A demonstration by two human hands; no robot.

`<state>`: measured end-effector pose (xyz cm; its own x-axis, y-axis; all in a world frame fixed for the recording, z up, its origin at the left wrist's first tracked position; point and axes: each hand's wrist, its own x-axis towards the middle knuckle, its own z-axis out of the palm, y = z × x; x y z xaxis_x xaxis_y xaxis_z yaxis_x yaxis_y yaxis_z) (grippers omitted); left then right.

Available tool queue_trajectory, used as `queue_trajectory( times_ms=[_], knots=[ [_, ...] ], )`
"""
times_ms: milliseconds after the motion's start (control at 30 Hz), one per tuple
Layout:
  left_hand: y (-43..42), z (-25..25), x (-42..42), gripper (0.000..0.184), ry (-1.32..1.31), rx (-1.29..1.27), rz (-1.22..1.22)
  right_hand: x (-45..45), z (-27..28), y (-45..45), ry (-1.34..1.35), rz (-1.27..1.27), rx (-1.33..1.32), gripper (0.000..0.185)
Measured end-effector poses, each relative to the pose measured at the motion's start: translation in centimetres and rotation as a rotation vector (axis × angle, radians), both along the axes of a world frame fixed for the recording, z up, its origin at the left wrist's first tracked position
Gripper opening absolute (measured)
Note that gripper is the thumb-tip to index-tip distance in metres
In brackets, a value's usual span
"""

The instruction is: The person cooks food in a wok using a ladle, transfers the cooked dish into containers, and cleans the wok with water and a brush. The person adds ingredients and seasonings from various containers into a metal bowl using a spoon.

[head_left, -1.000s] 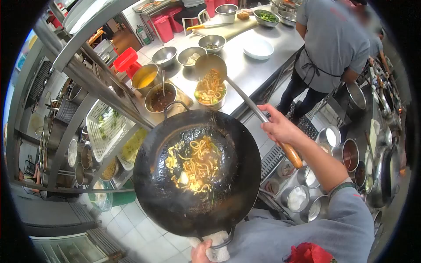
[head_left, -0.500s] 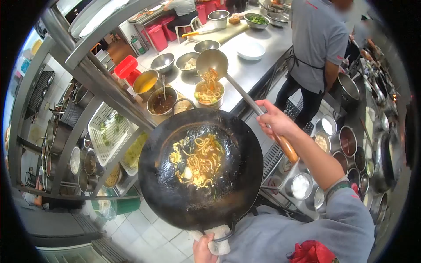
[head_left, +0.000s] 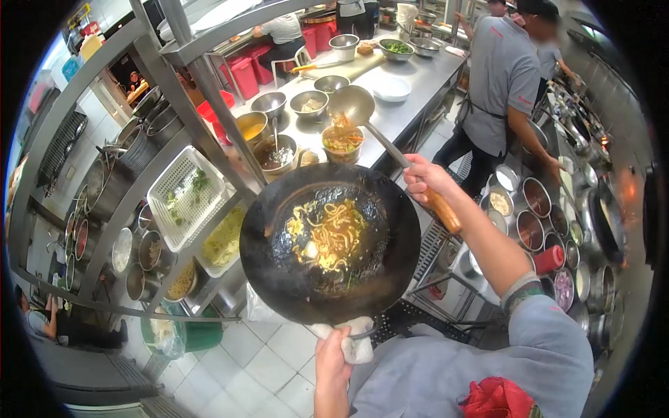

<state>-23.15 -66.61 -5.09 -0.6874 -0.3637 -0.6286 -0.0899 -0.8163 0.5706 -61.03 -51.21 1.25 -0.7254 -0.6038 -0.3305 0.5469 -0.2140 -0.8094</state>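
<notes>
The wok (head_left: pixel 398 254), held near the bench (head_left: pixel 421 90), seems heavy and hot, so best gripped through the cloth (head_left: pixel 360 348), as left fingers (head_left: pixel 339 337) do, while right fingers (head_left: pixel 417 180) grip the ladle (head_left: pixel 353 104).

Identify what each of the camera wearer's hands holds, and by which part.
Left hand: the wok, by its near loop handle, through a white cloth. Right hand: the ladle, by its handle, where metal meets wood.

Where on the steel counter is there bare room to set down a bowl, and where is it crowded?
Bare steel counter shows right of the white bowl, toward the counter's edge; a smaller patch lies between that bowl and the ladle. The near-left end is crowded: sauce pot, yellow-filled pot, noodle container.
</notes>
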Motion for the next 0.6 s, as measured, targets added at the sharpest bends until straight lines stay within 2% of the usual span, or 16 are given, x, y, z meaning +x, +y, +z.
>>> queue_trajectory(
  times_ms=[67, 100, 200, 233, 300, 367, 467, 567, 600],
  knots=[
    [-0.6, 0.5, 0.0, 0.018, 0.037, -0.019, -0.034, 3.3, 1.7, 2.4, -0.073, 0.026, -0.083, 0.036],
    [-0.9, -1.1, 0.2, 0.015, 0.055, -0.023, -0.041, 5.6, 2.4, 3.3, -0.12, 0.039, -0.124, 0.036],
    [-2.0, -0.8, 0.2, 0.016, 0.06, -0.015, -0.111, 12.9, 5.5, 5.4, -0.028, 0.032, 0.081, 0.042],
    [-2.2, -0.6, 0.4, 0.016, 0.075, -0.015, -0.127, 14.9, 5.9, 5.9, 0.068, 0.049, 0.199, 0.05],
    [-2.8, -0.1, 0.4, 0.017, 0.11, -0.016, -0.159, 18.0, 5.3, 6.8, 0.262, 0.152, 0.43, 0.046],
    [-3.0, 1.6, 0.6, 0.017, 0.132, -0.018, -0.196, 20.7, 5.9, 6.7, 0.373, 0.22, 0.652, 0.054],
    [-3.5, 2.2, 1.1, 0.021, 0.171, -0.021, -0.244, 23.2, 4.2, 6.5, 0.755, 0.176, 0.989, 0.059],
    [-4.0, 2.6, 1.4, 0.025, 0.166, -0.04, -0.316, 24.8, 3.6, 6.2, 0.861, 0.107, 1.177, 0.059],
    [-3.4, 3.6, 0.7, 0.025, 0.16, -0.064, -0.34, 25.8, 3.4, 6.5, 0.881, 0.071, 1.136, 0.059]
  ],
)
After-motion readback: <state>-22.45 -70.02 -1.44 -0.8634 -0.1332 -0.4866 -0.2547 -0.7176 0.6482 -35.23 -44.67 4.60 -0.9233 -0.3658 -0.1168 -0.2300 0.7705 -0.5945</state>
